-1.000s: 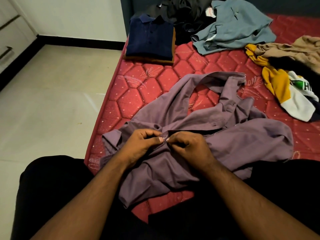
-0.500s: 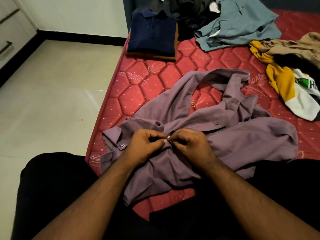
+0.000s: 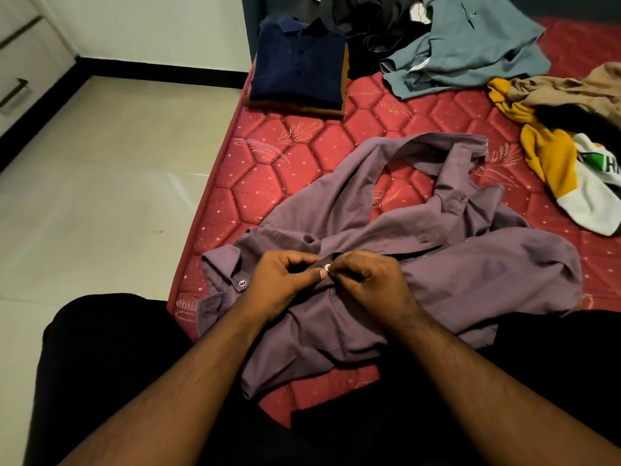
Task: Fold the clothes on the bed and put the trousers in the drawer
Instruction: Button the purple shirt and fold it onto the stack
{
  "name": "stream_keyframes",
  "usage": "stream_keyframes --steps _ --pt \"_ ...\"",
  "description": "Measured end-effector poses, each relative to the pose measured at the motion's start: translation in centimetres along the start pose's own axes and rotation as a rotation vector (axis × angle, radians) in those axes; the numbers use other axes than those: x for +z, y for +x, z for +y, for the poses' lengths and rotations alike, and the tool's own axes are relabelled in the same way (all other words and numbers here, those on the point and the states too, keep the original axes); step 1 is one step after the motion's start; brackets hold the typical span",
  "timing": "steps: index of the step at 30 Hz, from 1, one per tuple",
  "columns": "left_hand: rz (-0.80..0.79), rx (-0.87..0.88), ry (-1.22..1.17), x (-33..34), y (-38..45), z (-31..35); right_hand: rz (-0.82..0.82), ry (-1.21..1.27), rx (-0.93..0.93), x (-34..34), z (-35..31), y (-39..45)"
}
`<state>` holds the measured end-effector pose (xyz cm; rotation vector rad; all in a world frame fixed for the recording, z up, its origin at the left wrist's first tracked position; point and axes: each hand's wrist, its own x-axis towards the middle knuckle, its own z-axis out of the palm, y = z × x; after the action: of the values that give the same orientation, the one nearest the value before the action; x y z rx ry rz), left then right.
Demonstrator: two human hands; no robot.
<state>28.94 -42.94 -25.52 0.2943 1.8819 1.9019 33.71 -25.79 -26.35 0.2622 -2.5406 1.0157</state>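
A purple button-up shirt [image 3: 470,270] lies rumpled on the red quilted mattress [image 3: 268,183] in front of me. My left hand [image 3: 282,284] and my right hand [image 3: 366,280] meet at its front placket, each pinching the cloth around a small pale button between the fingertips. A folded navy polo [image 3: 299,62] sits on a folded brown garment at the far left of the bed. Unfolded clothes lie beyond: a grey-blue shirt [image 3: 470,48], dark garments [image 3: 363,18], a tan piece [image 3: 578,92] and a yellow-and-white top [image 3: 564,173].
White drawers with dark handles [image 3: 13,92] stand at the far left edge. Pale tiled floor [image 3: 100,196] runs along the left side of the bed. My dark-clothed legs fill the bottom of the view.
Both hands have stayed at the placket, working the button with small finger shifts. The shirt's left cuff and its snap have come into view. The view has tilted slightly.
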Motion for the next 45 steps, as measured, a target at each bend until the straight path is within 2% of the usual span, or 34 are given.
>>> stream_keyframes --steps 5,10,18,21,27,30,34,36,39,45 --pt "0.007 -0.041 0.032 -0.1 0.2 -0.3 -0.014 -0.027 0.04 0.1 -0.2 0.0" --pt "-0.014 -0.005 0.125 -0.4 0.1 -0.6 -0.072 0.116 0.178 -0.2 -0.2 0.1" --pt "0.143 0.136 0.221 0.4 -0.2 -1.3 -0.039 0.131 0.175 -0.3 0.2 0.4" --pt "0.149 0.095 0.199 0.4 0.0 -1.3 -0.024 0.071 0.182 -0.2 0.2 0.4" --pt "0.131 0.142 0.35 0.0 -0.1 -1.8 -0.024 0.037 0.188 0.2 0.2 0.0" --pt "0.153 0.227 0.468 0.0 -0.3 -1.8 -0.029 0.049 0.182 0.2 0.3 0.0" --pt "0.178 0.453 0.669 0.1 -0.5 -1.7 -0.03 0.115 0.192 0.0 0.1 0.1" --pt "0.176 0.504 0.674 0.2 -0.6 -1.7 -0.036 0.127 0.191 -0.3 0.0 0.1" --pt "0.19 0.58 0.657 0.4 -0.8 -1.7 -0.027 0.052 0.183 -0.3 0.0 0.0" --pt "0.153 0.701 0.84 0.3 -0.8 -2.6 -0.002 -0.073 0.213 0.4 -0.2 -0.4"
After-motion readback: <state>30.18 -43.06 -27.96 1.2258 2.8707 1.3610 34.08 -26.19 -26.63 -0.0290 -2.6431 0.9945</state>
